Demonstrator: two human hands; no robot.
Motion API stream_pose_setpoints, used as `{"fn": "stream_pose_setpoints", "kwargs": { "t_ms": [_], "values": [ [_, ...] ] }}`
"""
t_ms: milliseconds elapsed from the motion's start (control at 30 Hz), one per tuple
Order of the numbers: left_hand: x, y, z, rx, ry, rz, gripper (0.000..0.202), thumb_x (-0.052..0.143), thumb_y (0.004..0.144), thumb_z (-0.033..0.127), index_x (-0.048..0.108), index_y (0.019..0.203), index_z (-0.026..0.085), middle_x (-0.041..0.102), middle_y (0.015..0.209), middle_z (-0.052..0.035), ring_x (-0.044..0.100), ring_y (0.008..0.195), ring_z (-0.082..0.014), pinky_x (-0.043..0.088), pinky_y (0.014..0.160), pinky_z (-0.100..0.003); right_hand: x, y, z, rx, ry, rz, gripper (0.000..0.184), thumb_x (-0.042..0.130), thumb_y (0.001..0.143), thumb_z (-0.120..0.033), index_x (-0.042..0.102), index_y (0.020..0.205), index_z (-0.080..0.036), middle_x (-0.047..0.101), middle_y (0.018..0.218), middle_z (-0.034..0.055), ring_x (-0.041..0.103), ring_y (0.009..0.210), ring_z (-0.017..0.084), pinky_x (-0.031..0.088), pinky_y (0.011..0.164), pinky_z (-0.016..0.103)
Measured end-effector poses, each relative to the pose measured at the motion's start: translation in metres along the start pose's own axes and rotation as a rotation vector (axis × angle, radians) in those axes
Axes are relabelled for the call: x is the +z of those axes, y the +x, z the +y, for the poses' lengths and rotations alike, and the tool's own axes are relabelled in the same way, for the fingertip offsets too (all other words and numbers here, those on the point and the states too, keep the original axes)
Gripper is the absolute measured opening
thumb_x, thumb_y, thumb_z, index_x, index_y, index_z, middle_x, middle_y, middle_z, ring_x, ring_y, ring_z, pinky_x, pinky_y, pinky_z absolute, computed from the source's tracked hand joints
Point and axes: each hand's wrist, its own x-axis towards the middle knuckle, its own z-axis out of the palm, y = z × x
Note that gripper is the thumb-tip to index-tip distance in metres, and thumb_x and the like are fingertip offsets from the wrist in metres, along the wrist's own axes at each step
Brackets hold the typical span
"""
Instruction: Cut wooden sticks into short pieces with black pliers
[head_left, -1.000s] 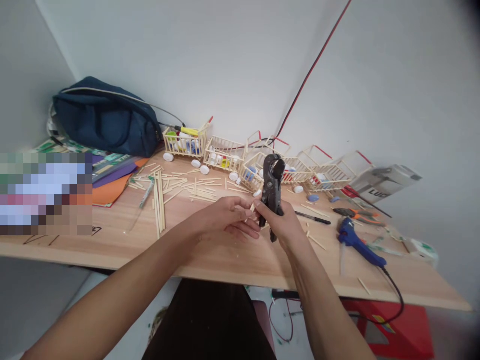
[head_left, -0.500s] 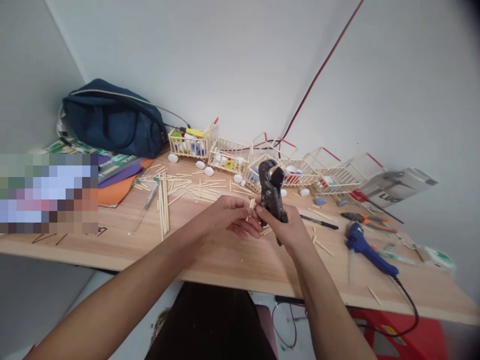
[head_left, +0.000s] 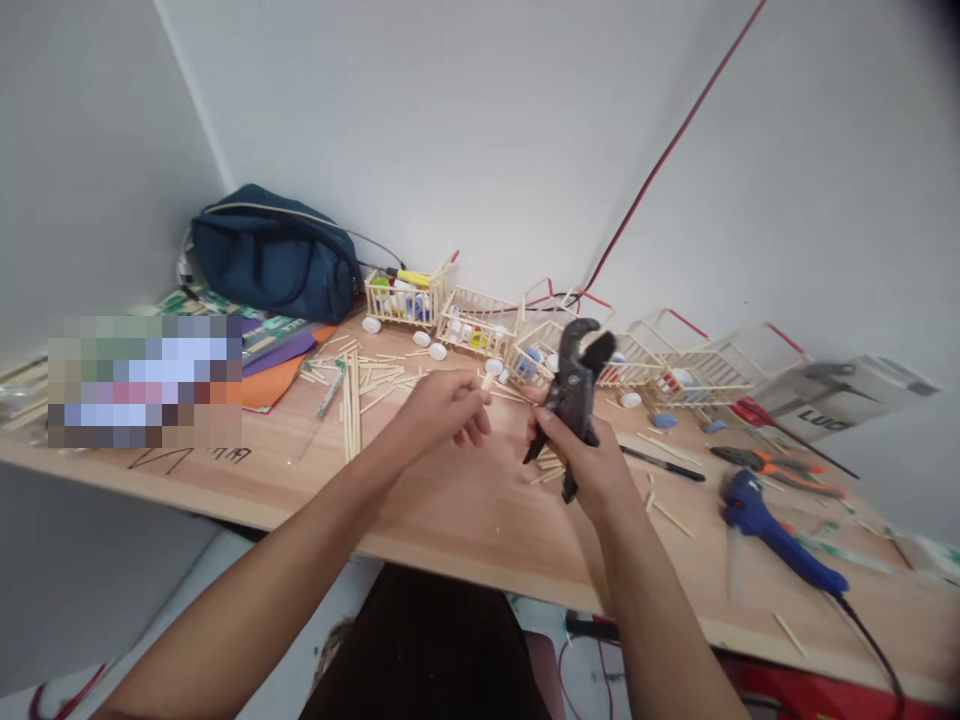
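My right hand (head_left: 577,450) is wrapped round the handles of a black pipe cutter (head_left: 574,385), whose hooked jaw and blade stand apart at the top. Across a gap to its left, my left hand (head_left: 454,405) pinches short pale wooden sticks (head_left: 487,383); only their tips show above the thumb, so I cannot tell how many. Cut stick pieces (head_left: 547,470) lie on the table below the cutter. Behind the hands, small stick-built carts (head_left: 480,320) with round white or blue wheels stand in a row, several with red handles.
Longer sticks (head_left: 351,405) and scattered pieces lie at left, beside a thin tool (head_left: 330,390) and orange paper (head_left: 277,375). A blue bag (head_left: 274,255) sits behind. At right are a black pen (head_left: 664,463), orange-handled pliers (head_left: 772,467) and a corded blue glue gun (head_left: 780,535).
My hands have drawn apart, the right one carrying the cutter away from the sticks in the left. The whole view has shifted, with the table's things now further right.
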Motion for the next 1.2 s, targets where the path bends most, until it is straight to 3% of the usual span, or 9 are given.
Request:
{"fn": "stream_pose_setpoints", "kwargs": {
  "t_ms": [133, 233, 400, 533, 633, 800, 1033, 1133, 1200],
  "values": [
    [-0.052, -0.011, -0.002, 0.095, 0.511, 0.343, 0.022, 0.049, 0.081, 0.026, 0.052, 0.061, 0.017, 0.061, 0.053, -0.0016, 0.056, 0.048, -0.0127, 0.038, 0.051, -0.022, 0.001, 0.001, 0.0, -0.004, 0.3, -0.063, 0.03, 0.065, 0.079, -0.045, 0.069, 0.093, -0.019, 0.06, 0.079, 0.0028, 0.058, 0.071, 0.015, 0.05, 0.069, 0.031],
    [-0.086, -0.017, -0.012, 0.001, 0.796, 0.497, 0.022, 0.049, 0.078, 0.023, 0.052, 0.057, 0.018, 0.06, 0.052, -0.0017, 0.055, 0.054, -0.0155, 0.035, 0.057, -0.025, 0.005, -0.008, 0.001, -0.013, 0.36, -0.101, 0.026, 0.062, 0.082, -0.045, 0.066, 0.087, -0.02, 0.06, 0.076, 0.0024, 0.057, 0.068, 0.016, 0.049, 0.066, 0.031],
    [-0.103, -0.018, -0.025, -0.012, 0.907, 0.647, 0.017, 0.052, 0.077, 0.023, 0.055, 0.062, 0.018, 0.061, 0.06, -0.0049, 0.055, 0.066, -0.0197, 0.033, 0.061, -0.027, 0.019, -0.029, 0.005, 0.01, 0.133, -0.23, 0.031, 0.057, 0.087, -0.047, 0.062, 0.079, -0.018, 0.057, 0.069, 0.0026, 0.053, 0.064, 0.015, 0.046, 0.061, 0.029],
    [-0.063, -0.037, -0.018, 0.07, 0.392, 0.63, 0.023, 0.048, 0.085, 0.033, 0.053, 0.068, 0.017, 0.061, 0.064, -0.0036, 0.054, 0.061, -0.0153, 0.039, 0.06, -0.025, 0.026, -0.034, 0.001, 0.023, 0.185, -0.222, 0.032, 0.056, 0.087, -0.049, 0.062, 0.083, -0.018, 0.059, 0.071, 0.0025, 0.055, 0.065, 0.015, 0.047, 0.062, 0.029],
    [-0.011, -0.062, -0.013, 0.053, -0.101, 0.303, 0.034, 0.049, 0.086, 0.047, 0.056, 0.075, 0.016, 0.065, 0.082, -0.007, 0.058, 0.071, -0.0146, 0.045, 0.063, -0.024, 0.028, -0.033, -0.006, 0.006, 0.403, -0.153, 0.029, 0.056, 0.087, -0.049, 0.063, 0.087, -0.02, 0.06, 0.073, 0.002, 0.058, 0.068, 0.016, 0.05, 0.065, 0.03],
    [0.055, -0.085, -0.017, 0.074, -0.458, -0.142, 0.041, 0.05, 0.086, 0.054, 0.053, 0.077, 0.015, 0.059, 0.081, -0.0059, 0.058, 0.071, -0.0134, 0.046, 0.069, -0.026, 0.028, -0.038, -0.017, -0.028, 0.475, -0.095, 0.027, 0.057, 0.086, -0.047, 0.066, 0.087, -0.022, 0.064, 0.077, 0.0044, 0.063, 0.082, 0.02, 0.053, 0.075, 0.034],
    [0.095, -0.082, -0.029, 0.141, -0.802, 0.108, 0.046, 0.049, 0.084, 0.062, 0.042, 0.073, 0.018, 0.04, 0.066, 0.0021, 0.037, 0.057, -0.0091, 0.03, 0.056, -0.023, 0.028, -0.06, -0.005, 0.006, 0.348, -0.209, 0.059, 0.053, 0.08, -0.066, 0.059, 0.123, -0.026, 0.064, 0.119, 0.0124, 0.059, 0.11, 0.028, 0.046, 0.094, 0.044],
    [0.105, -0.084, -0.032, 0.095, -0.851, 0.112, 0.046, 0.05, 0.083, 0.063, 0.042, 0.073, 0.019, 0.04, 0.062, 0.0026, 0.037, 0.056, -0.0103, 0.029, 0.055, -0.023, 0.029, -0.072, 0.005, 0.047, 0.391, -0.213, 0.054, 0.057, 0.079, -0.061, 0.06, 0.12, -0.027, 0.065, 0.112, 0.0114, 0.064, 0.089, 0.024, 0.053, 0.065, 0.034],
    [0.107, -0.087, -0.029, 0.094, -0.777, 0.085, 0.045, 0.049, 0.083, 0.063, 0.043, 0.072, 0.019, 0.043, 0.063, 0.0015, 0.04, 0.057, -0.011, 0.033, 0.057, -0.025, 0.028, -0.076, 0.006, 0.099, 0.436, -0.211, 0.044, 0.058, 0.081, -0.053, 0.061, 0.116, -0.027, 0.065, 0.104, 0.0091, 0.06, 0.07, 0.019, 0.045, 0.045, 0.027]
  ]
}}
